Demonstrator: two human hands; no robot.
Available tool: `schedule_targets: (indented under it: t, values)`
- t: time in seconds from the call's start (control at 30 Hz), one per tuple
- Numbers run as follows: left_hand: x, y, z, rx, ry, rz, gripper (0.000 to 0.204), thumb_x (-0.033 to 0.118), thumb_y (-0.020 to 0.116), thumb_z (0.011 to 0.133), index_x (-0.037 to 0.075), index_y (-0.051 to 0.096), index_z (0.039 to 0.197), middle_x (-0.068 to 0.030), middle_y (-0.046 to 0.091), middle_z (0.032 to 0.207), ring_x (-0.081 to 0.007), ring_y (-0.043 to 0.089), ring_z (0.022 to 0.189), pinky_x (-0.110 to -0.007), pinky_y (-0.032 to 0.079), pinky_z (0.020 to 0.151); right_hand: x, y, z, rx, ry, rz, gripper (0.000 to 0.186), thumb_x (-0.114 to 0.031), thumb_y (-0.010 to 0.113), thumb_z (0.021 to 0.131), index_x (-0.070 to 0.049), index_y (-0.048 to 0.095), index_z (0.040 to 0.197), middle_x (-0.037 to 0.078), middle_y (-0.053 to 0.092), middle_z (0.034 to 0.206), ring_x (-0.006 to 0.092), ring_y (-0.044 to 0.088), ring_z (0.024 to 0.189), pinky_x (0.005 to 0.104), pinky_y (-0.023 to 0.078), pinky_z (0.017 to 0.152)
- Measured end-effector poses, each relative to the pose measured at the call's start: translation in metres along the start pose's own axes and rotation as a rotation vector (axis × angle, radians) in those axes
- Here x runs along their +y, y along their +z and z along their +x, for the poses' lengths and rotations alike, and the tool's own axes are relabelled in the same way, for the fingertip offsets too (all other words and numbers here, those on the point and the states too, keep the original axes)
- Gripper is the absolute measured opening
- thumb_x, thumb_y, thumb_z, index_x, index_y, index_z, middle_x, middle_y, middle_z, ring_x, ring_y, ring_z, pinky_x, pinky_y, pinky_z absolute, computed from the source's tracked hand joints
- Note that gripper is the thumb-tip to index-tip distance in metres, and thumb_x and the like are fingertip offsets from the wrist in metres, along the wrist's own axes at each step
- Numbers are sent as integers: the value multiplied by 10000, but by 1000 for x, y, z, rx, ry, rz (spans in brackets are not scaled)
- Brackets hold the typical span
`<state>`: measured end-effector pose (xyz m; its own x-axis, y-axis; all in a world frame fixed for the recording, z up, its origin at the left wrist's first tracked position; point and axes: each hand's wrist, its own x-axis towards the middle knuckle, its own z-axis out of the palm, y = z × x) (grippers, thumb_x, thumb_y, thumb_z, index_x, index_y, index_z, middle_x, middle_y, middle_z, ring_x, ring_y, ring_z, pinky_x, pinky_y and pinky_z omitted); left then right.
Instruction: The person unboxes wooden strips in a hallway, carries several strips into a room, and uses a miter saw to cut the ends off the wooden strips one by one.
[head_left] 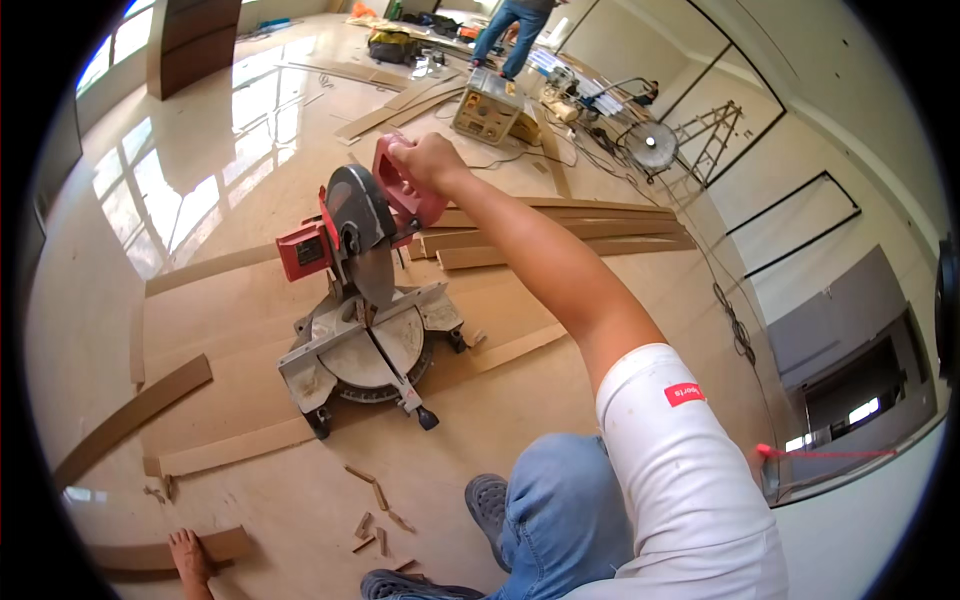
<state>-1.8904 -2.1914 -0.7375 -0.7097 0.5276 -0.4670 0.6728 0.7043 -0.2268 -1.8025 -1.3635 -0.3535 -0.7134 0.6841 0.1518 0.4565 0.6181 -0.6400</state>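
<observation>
A miter saw with a red motor housing point(303, 251) and a dark blade guard point(358, 205) stands on the floor ahead of me. Its blade point(374, 272) is raised above the round metal base point(375, 350), and no board lies across that base. My right hand point(428, 162) is closed around the saw's red handle point(397, 185), arm stretched forward. At the lower left, my left hand point(188, 556) grips a short brown wooden board point(228, 544), fingers over its top; the thumb's hold is hard to make out. The board's left end runs into the dark rim.
Long boards point(570, 228) are stacked behind the saw; another board point(135, 415) lies left. Small offcuts point(365, 530) are scattered near my shoes point(487, 510). Farther back are a yellowish boxy machine point(487, 105), a standing person point(510, 35), cables point(737, 325) and a round fan point(651, 145).
</observation>
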Motion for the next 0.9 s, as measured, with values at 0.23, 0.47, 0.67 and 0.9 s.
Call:
schedule_targets:
  t: [0.23, 0.47, 0.67, 0.9]
  values:
    - [-62, 45, -24, 115, 82, -71, 786, 382, 924, 429, 20, 614, 1054, -172, 591, 1115, -347, 549, 1130, -434, 454, 998, -49, 23, -15, -59, 41, 47, 437, -363, 641, 912, 66, 721, 899, 188, 726, 749, 254, 728, 618, 366, 591, 586]
    - [-1, -27, -56, -38, 155, -48, 339, 104, 610, 805, 45, 612, 1138, -246, 629, 1166, -407, 616, 1080, -495, 524, 908, -12, 23, -5, 20, 15, -76, 594, -503, 609, 908, 73, 724, 996, 318, 699, 1061, 394, 706, 1017, 433, 552, 910]
    - [-59, 54, -86, 319, 166, 5, 662, 230, 752, 670, 77, 605, 1297, -205, 621, 999, -414, 609, 877, -529, 501, 727, -50, 44, 16, -42, -766, -642, 255, -241, 573, 931, -54, 741, 969, 172, 739, 910, 294, 733, 839, 365, 581, 752]
    - [-36, -27, -102, -133, 149, -85, 418, 332, 850, 639, 139, 653, 954, -119, 696, 924, -331, 673, 932, -467, 521, 824, -30, 35, 3, -121, 55, 454, 374, -457, 657, 907, -88, 720, 913, 33, 607, 714, 129, 533, 516, 316, 448, 464]
